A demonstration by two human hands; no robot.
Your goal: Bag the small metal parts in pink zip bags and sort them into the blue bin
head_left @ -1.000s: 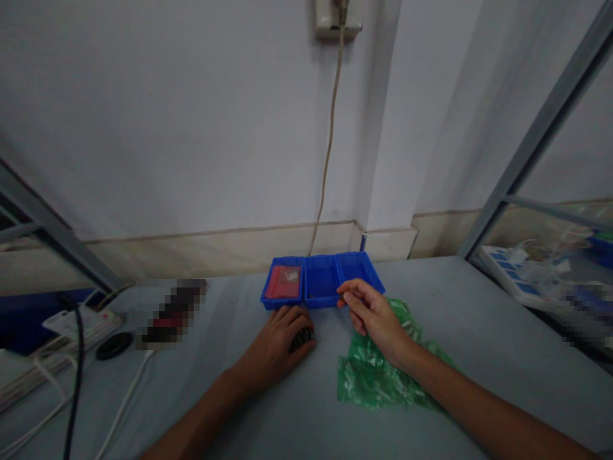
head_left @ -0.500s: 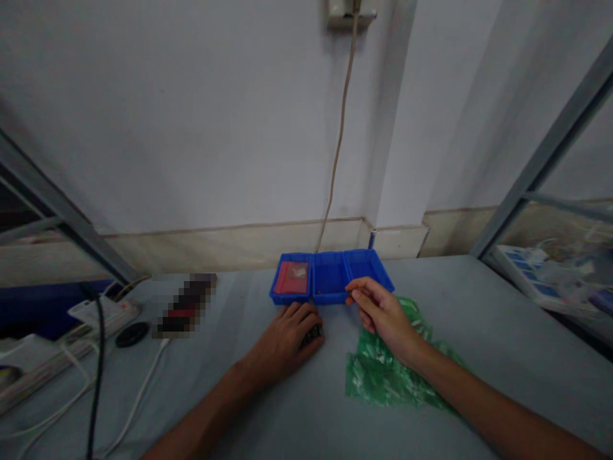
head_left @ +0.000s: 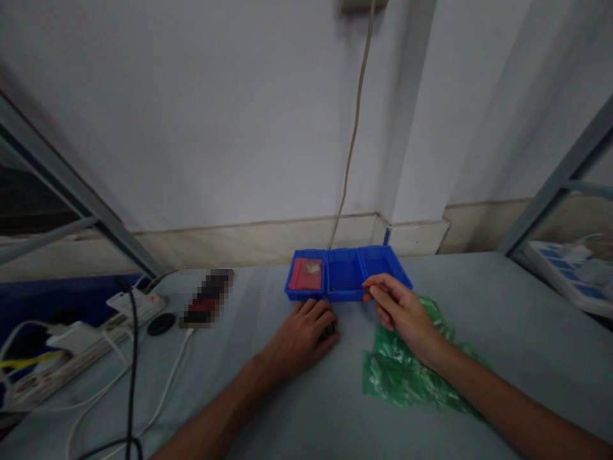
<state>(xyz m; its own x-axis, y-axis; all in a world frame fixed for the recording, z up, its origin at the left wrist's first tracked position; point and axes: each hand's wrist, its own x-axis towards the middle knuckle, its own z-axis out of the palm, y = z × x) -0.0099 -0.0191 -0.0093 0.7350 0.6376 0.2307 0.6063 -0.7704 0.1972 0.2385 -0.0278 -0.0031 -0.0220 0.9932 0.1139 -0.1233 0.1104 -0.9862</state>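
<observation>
My left hand (head_left: 306, 332) rests on the table in front of the blue bins, its fingers curled over a dark, greenish object (head_left: 329, 329) that is mostly hidden under the palm. My right hand (head_left: 400, 313) is raised at the front edge of the bins, thumb and forefinger pinched on a small dark piece (head_left: 368, 290) too small to name. The left blue bin (head_left: 291, 295) holds a red packet (head_left: 305, 275) with a small pale patch. A tiny dark speck lies in the middle blue bin (head_left: 343, 268). Beside it stands the right blue bin (head_left: 383, 260).
Crumpled green plastic wrap (head_left: 407, 377) lies under my right wrist. At left are a pixelated phone-like object (head_left: 205, 300), a black disc (head_left: 161, 324), a power strip (head_left: 90, 354) and loose cables. A blue-and-white tray (head_left: 569, 275) sits at far right, near the metal frame.
The view has swung left, so everything appears farther right. Both hands keep nearly the same places by the bins, and the right hand still pinches the small dark piece.
</observation>
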